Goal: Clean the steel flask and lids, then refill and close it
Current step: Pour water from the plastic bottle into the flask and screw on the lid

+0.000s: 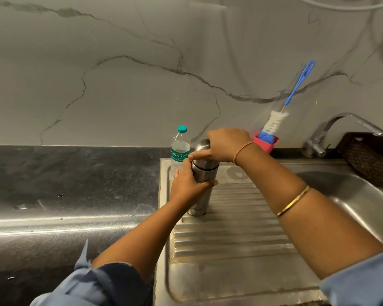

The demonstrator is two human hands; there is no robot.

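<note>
Spanning the left of the view, a dark stone countertop [64,184] runs beneath a veined marble wall [119,85] and meets the steel drainboard [230,228]. At the drainboard's far left corner stands a clear plastic water bottle [180,149], upright, with its teal cap on and a green label round the middle. Just to its right the left hand [187,184], reaching from a blue sleeve, grips the upper body of the steel flask [201,199], with the thumb across the near face and the fingers wrapped behind. The flask stands upright on the ridged drainboard, just beside the water bottle; whether the two touch cannot be told. Its domed outer lid [199,149] is seated on top. The right hand [227,144] holds this lid from above, fingers curled over the dome and the index finger lying along the lid's lower edge, its tip close to the left hand's fingers. A thin band [241,151] circles the right wrist and a gold bangle [293,200] the forearm. Behind the right hand, against the wall, a pink holder [266,145] carries a bottle brush [275,121], bristles down and blue handle leaning up to the right. Farther right are the tap [317,144], the sink basin [352,195] and, at the edge, a dark woven basket [367,157].
</note>
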